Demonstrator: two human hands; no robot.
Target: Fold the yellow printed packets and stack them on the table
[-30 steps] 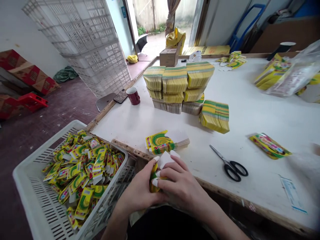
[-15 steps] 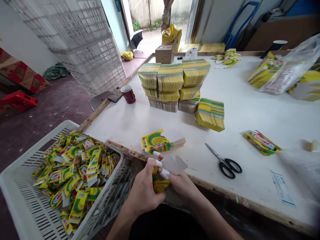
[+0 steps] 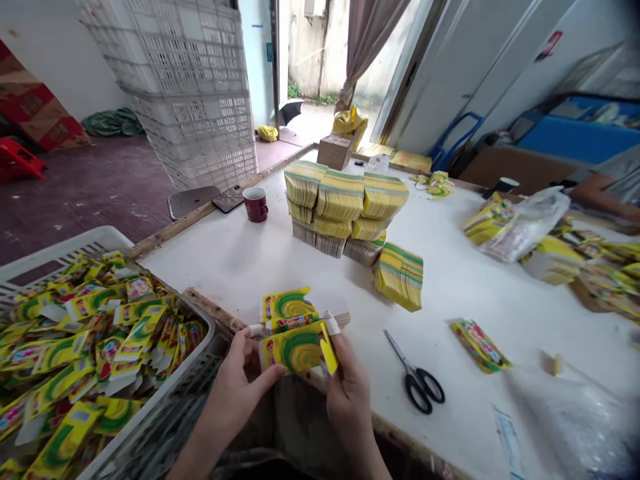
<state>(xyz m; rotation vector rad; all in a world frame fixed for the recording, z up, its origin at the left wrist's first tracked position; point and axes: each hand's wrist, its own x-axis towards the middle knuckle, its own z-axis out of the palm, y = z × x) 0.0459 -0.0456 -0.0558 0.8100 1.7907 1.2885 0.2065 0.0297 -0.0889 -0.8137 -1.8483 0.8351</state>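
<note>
Both my hands hold one yellow and green printed packet (image 3: pixel 295 348) in front of me, just off the table's near edge. My left hand (image 3: pixel 237 390) pinches its left end, fingers closed on it. My right hand (image 3: pixel 345 393) grips its right end, and some fingertips wear white covers. Just beyond the packet, a small pile of flat packets (image 3: pixel 295 308) lies on the white table (image 3: pixel 475 280). At my left, a white slotted crate (image 3: pixel 100 239) is full of several finished packets.
Black-handled scissors (image 3: pixel 417 380) lie right of my hands. Tall stacks of flat packets (image 3: pixel 345 203) stand mid-table, with a dark red mug (image 3: pixel 255 203) and a phone (image 3: pixel 228 198) at the left edge. Stacked white crates (image 3: pixel 195 87) stand behind. Another person's arm (image 3: pixel 597 193) rests at far right.
The packet went from a folded bundle low in my hands to being held up flat and wide between both hands. My view has tilted upward and shifted right.
</note>
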